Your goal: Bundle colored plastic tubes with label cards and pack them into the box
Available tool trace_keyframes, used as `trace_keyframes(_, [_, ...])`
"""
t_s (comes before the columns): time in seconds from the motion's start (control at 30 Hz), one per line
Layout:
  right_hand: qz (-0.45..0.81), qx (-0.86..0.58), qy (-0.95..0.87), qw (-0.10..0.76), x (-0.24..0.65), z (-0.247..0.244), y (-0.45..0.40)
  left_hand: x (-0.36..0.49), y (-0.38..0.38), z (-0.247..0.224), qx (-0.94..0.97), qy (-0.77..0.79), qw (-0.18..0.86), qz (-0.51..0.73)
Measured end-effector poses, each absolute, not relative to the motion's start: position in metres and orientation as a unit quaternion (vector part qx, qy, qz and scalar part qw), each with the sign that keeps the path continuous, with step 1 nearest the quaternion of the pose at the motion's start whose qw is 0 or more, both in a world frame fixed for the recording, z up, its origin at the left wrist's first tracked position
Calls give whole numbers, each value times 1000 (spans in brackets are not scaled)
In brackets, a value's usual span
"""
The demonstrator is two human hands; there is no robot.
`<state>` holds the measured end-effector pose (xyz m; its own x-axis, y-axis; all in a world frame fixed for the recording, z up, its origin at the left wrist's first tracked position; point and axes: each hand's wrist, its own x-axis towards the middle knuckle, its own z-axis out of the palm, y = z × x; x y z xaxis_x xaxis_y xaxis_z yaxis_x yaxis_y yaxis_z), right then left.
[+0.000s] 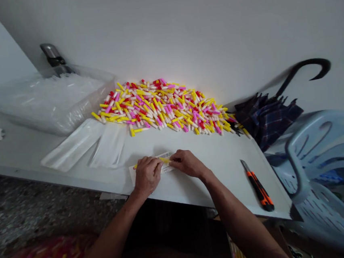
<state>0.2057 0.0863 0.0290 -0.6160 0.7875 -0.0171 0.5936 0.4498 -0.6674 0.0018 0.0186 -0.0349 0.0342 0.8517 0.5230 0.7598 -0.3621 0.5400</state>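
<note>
Right now our left hand point(147, 176) and right hand point(187, 164) pinch a yellow tube point(164, 159) between pressed fingers, apparently over a labelled sleeve point(167, 168) on the tabletop point(219, 173). Left: a large pile of capped tubes point(160, 105), beside flat clear sleeves point(73, 146).

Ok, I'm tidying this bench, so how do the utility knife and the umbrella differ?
The utility knife is orange and black, while the umbrella is dark plaid with a black hooked handle. The knife lies flat on the tabletop; the umbrella leans against the wall. The umbrella is far bulkier. Both sit toward the table's right end.
</note>
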Motion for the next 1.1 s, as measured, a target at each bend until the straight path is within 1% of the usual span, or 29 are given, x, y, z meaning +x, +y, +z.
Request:
trace_keyframes(0.07, [368,-405,-820,170,200,22,85,2,18,-35,716,564,57,408])
trace_keyframes(0.2, [506,-398,-731,227,204,6,83,1,19,-34,707,570,63,414])
trace_keyframes(0.3, [514,-418,-703,259,207,-1,81,0,20,-34,708,570,67,413])
trace_keyframes(0.37, [523,-414,-698,262,205,-1,77,0,20,-34,705,574,66,412])
trace_keyframes(0.5, [617,-393,-647,213,204,1,71,1,19,-34,700,584,63,406])
trace_keyframes(0.57, [638,-393,-625,217,206,0,68,2,18,-32,703,589,62,394])
trace_keyframes(0.7, [653,-371,-618,234,206,-8,63,0,22,-23,727,600,65,328])
trace_keyframes(0.77, [666,-361,-610,231,205,-13,61,-2,27,-17,747,589,94,294])
trace_keyframes(0.83, [672,-365,-596,245,204,-16,60,-4,32,-14,751,575,140,293])
trace_keyframes(0.9, [667,-369,-590,265,204,-18,59,-3,34,-15,735,572,174,320])
trace_keyframes(0.97, [642,-365,-616,274,204,-20,58,-1,33,-20,717,577,175,349])
trace_keyframes(1.1, [527,-361,-718,276,202,-24,56,9,28,-28,707,587,128,372])
